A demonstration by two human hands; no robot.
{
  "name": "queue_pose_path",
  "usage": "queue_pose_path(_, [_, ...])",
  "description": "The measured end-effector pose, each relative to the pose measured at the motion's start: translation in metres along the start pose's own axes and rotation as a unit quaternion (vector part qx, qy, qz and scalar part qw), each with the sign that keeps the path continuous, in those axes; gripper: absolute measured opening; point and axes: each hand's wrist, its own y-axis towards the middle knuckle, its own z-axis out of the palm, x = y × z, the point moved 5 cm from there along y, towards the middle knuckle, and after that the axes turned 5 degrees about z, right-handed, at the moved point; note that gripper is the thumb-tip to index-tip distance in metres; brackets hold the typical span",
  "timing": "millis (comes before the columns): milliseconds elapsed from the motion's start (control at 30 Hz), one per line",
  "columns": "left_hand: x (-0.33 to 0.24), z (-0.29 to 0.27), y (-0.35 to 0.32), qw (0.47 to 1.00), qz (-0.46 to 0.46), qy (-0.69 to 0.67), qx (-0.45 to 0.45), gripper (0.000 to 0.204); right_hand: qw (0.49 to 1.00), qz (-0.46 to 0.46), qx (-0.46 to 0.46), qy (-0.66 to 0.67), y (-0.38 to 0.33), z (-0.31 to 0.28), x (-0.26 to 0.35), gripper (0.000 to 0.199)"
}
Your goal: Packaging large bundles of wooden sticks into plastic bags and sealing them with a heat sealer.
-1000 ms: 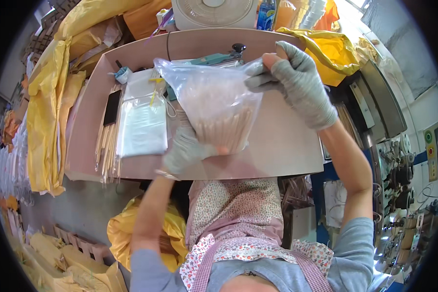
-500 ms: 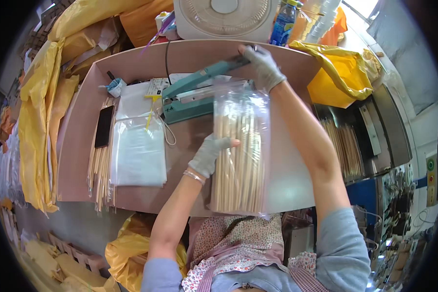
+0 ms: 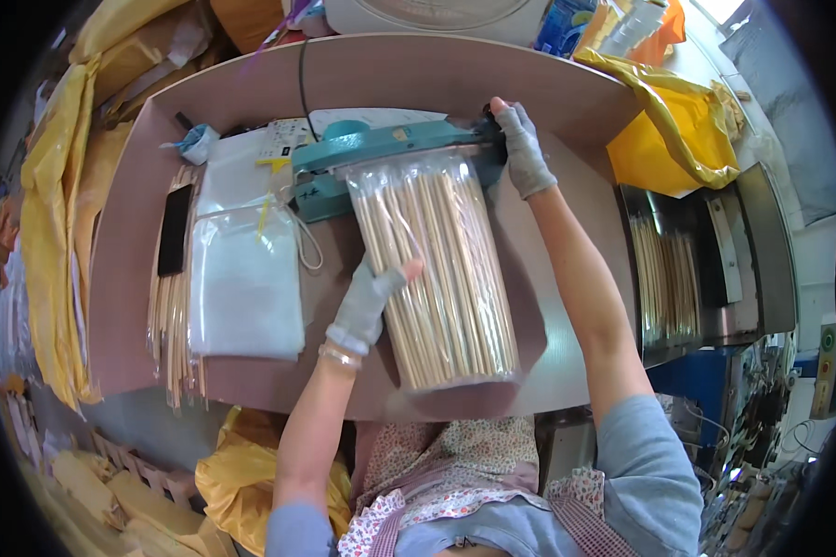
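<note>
A clear plastic bag full of thin wooden sticks (image 3: 441, 278) lies tilted over the table, its top edge between the jaws of a teal hand sealer (image 3: 399, 139). My left hand (image 3: 370, 302), in a pale fingerless glove, grips the bag's left side with the thumb on top. On the black end of the sealer's upper arm, my gloved right hand (image 3: 522, 153) is closed, and the arm is down over the bag's mouth. A stack of flat clear bags (image 3: 246, 288) is left of the sealer. Loose wooden sticks (image 3: 169, 320) lie beside it, under a black phone (image 3: 175, 230).
The pinkish table (image 3: 334, 390) has a raised back wall. A metal tray (image 3: 664, 351) with more sticks is at the right, near a yellow bag (image 3: 664, 139). A small cup (image 3: 197, 144) stands back left, and a white cord (image 3: 311, 246) loops beside the sealer.
My right hand has brought the sealer's raised arm down. The bag's top has moved left into the jaws and its lower end has swung right, with my left hand still on it.
</note>
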Motion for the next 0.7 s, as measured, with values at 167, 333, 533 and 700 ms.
queue_pose_path(167, [0.002,0.014,-0.015,0.999,-0.022,0.0,0.025,0.057,0.996,-0.088,-0.001,-0.014,0.006,-0.021,-0.012,0.039])
queue_pose_path(333, [0.019,0.008,-0.001,0.999,-0.014,-0.01,0.032,0.042,0.999,-0.024,-0.022,-0.03,-0.027,-0.018,-0.027,0.051])
queue_pose_path(533, [0.031,-0.023,-0.064,0.998,-0.023,-0.035,0.049,0.042,0.915,0.349,0.109,0.171,-0.234,0.017,-0.055,0.061])
queue_pose_path(700, [0.025,-0.031,-0.197,0.996,0.049,0.078,-0.002,0.058,0.901,0.378,0.204,0.062,-0.358,0.059,0.009,0.073])
